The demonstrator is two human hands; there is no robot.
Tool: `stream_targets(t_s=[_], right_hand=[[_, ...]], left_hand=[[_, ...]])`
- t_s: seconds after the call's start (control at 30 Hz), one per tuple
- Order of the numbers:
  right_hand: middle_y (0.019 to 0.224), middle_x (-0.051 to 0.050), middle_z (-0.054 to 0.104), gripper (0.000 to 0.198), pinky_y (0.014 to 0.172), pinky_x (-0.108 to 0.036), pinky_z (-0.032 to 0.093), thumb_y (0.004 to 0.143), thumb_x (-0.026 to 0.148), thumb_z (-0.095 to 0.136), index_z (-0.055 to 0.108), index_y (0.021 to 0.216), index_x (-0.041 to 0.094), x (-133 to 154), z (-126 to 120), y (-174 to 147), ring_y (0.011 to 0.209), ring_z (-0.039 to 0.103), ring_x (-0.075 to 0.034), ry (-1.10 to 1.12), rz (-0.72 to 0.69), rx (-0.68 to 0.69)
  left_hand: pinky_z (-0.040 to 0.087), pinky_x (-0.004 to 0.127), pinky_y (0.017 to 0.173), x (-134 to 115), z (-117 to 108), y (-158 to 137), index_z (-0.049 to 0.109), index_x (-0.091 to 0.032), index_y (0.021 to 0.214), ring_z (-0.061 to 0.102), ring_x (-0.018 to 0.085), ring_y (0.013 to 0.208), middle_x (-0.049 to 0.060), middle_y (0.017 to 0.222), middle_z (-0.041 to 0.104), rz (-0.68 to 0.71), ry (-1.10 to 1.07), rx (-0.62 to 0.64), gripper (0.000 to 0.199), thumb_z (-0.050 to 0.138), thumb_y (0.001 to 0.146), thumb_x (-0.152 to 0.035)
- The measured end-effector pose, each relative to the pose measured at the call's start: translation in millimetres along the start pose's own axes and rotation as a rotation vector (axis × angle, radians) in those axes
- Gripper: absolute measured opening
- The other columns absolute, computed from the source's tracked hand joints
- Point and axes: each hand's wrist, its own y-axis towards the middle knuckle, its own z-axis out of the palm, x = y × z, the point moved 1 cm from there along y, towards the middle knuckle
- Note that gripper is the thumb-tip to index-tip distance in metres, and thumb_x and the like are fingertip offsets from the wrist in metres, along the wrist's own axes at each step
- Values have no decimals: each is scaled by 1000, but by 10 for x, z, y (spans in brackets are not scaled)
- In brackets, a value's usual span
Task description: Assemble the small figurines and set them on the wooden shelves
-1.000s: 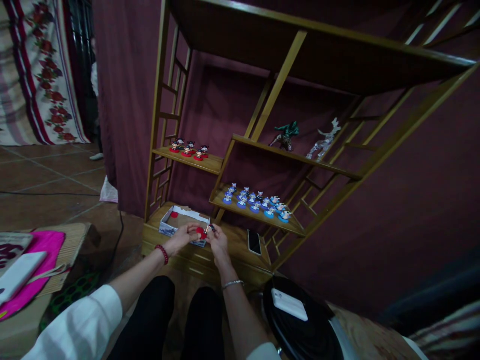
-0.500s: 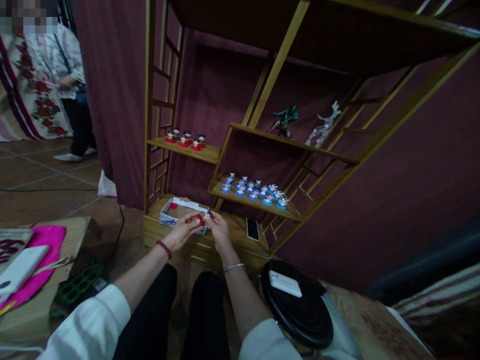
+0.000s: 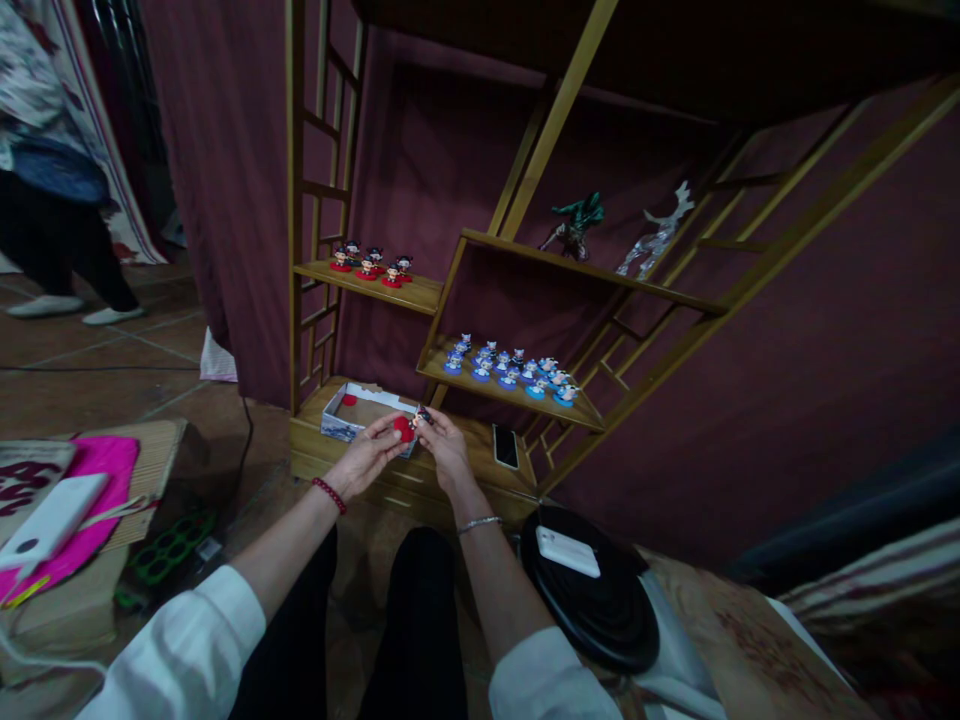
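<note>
My left hand pinches a round red base between thumb and fingers. Close beside it, my right hand is closed on a small dark-haired figurine. Base and figurine are held against or very near each other; whether they are joined I cannot tell. Just behind the hands stands an open white box on the cabinet's low top, with another red disc inside. Several similar red-based figurines stand on the upper left shelf.
Several blue and purple figurines occupy the middle shelf. Above them stand a green figure and a clear deer statue. A phone lies right of the box. A black round stool bears a white device. A person walks at left.
The red base has turned so more of its round face shows, while both hands stay close together. The person at left has moved further left and nearer.
</note>
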Motion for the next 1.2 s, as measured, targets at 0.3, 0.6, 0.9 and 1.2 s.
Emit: stream_targets(t_s=[0.3, 0.6, 0.9, 1.2], right_hand=[[80, -4, 69, 44, 54, -21, 47, 56, 38, 72, 64, 95, 18, -18, 1, -14, 65, 62, -13, -43, -44, 30], [80, -1, 67, 47, 62, -23, 46, 58, 37, 70, 60, 99, 18, 65, -12, -65, 66, 60, -11, -28, -32, 109], [77, 0, 65, 39, 66, -24, 47, 56, 31, 70, 60, 91, 17, 91, -1, -98, 67, 58, -11, -44, -69, 119], [79, 1, 62, 33, 67, -25, 45, 59, 25, 67, 56, 89, 18, 178, -21, -131, 66, 56, -10, -184, -114, 210]], left_hand=[[44, 29, 89, 19, -38, 10, 61, -16, 103, 60, 12, 89, 5, 98, 64, 4, -9, 4, 33, 63, 70, -7], [44, 30, 91, 10, -37, 2, 62, -17, 103, 59, 13, 92, 5, 104, 63, 31, 19, 8, 35, 64, 70, -7], [43, 30, 90, 5, -38, -25, 63, -16, 102, 59, 13, 91, 5, 101, 64, 25, -2, 18, 34, 63, 69, -6], [46, 26, 83, -4, 5, -54, 64, -15, 101, 59, 13, 89, 6, 101, 64, 32, 5, 21, 35, 65, 68, -5]])
